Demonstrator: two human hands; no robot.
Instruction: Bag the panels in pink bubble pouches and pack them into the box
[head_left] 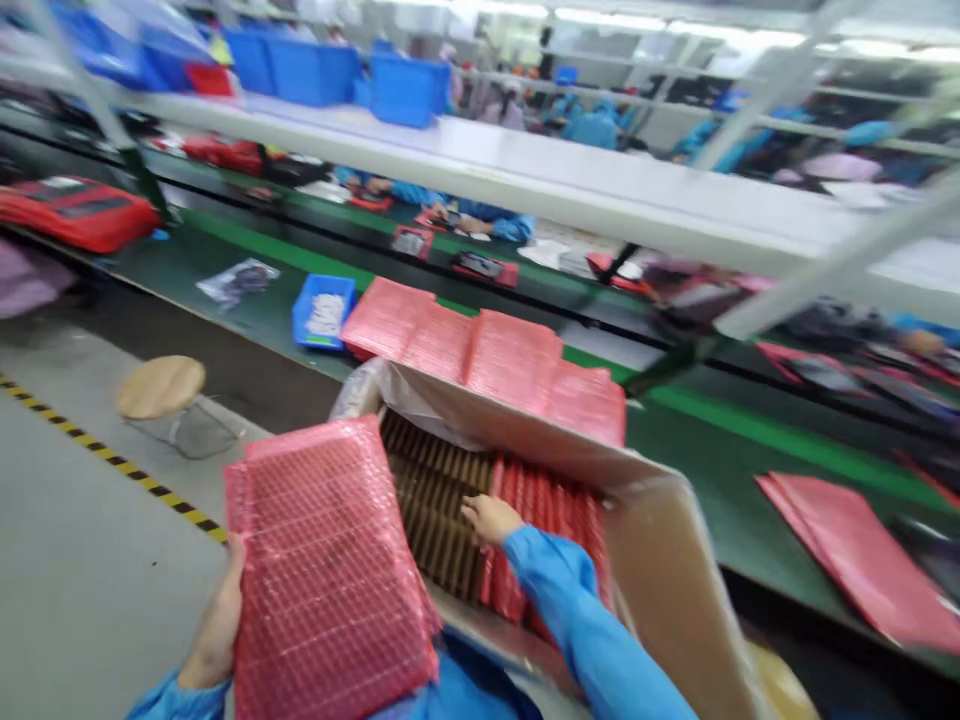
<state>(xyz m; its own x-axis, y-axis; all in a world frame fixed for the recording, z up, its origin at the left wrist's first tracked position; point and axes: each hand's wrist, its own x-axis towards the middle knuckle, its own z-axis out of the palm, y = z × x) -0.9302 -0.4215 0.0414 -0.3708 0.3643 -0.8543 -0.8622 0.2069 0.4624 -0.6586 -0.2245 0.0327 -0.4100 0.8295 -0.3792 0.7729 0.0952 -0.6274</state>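
My left hand [223,612] grips the left edge of a stack of red bubble-wrap bags [330,570], tilted beside the box. Its fingertips are hidden behind the stack. My right hand [493,520] reaches into an open cardboard box [660,560] lined with clear plastic. The fingers of that hand are slightly apart, with nothing visible in them. It is over the brown cardboard divider slots [431,500], next to a row of upright red bubble-wrap packs [551,500] filling the box's right part.
More red bubble-wrap bags [514,360] lie behind the box on the green conveyor bench [247,335]. A blue bin [322,312] with white pieces stands beside them. A wooden stool [160,387] is at left. A white shelf [525,180] runs above; co-workers' hands [472,225] are beyond.
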